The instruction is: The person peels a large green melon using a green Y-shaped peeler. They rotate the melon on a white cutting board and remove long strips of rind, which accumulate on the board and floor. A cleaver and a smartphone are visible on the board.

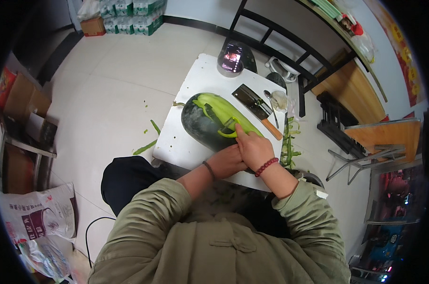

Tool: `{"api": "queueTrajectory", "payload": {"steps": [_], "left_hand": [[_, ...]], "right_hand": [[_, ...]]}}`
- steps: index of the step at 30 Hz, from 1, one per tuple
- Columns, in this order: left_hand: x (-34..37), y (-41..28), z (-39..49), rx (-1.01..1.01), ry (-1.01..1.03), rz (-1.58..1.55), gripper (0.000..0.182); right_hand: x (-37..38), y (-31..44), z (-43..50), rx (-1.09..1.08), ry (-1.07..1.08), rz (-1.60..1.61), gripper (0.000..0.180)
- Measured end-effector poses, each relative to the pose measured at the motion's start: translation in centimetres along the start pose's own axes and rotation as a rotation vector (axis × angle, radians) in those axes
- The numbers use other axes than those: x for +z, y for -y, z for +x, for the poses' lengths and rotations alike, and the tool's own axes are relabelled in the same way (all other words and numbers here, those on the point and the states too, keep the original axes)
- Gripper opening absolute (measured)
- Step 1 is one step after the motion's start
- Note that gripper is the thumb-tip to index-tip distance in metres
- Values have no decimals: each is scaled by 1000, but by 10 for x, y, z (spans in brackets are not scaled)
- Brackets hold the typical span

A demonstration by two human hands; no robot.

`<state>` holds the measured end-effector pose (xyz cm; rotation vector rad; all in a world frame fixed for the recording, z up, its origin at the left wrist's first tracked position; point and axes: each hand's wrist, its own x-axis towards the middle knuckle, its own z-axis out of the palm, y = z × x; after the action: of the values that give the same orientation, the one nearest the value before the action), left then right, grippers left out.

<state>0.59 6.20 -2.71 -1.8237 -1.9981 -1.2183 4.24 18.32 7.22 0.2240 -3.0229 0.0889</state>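
A large dark-green winter melon [200,122] lies on a white board, its skin partly peeled to pale green along the upper right side. My right hand [254,146] grips a green-framed peeler [228,134] against the melon, with a dark strip of peel beside the blade. My left hand [228,162] rests at the melon's near end, tucked against the right hand; its fingers are largely hidden. To the right of the melon lie a cleaver [251,101] with a wooden handle and a metal spoon [272,106].
The white board [172,142] has a phone [232,58] propped at its far end. A crumpled whitish item [279,100] sits by the spoon. Peel strips [289,142] lie on the floor at right, others at left. A black metal frame [271,30] stands beyond.
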Motion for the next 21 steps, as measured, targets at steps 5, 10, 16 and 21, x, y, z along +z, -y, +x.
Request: {"api": "queueTrajectory", "payload": {"steps": [5,10,16,21], "left_hand": [[-48,-30,-13,-480,175,322,4],[-90,12,2,-416,-501,324,30],[-87,48,22,-600,-196,427,32],[-83,61,33,-543,-253,476,27]], "right_hand": [[4,-3,2,-34,-66,-34,39],[7,-6,2,-60,-100,-10,38],[16,1,-14,3,6,8,45],[12,-26,-59,49,-17,37,48]]}}
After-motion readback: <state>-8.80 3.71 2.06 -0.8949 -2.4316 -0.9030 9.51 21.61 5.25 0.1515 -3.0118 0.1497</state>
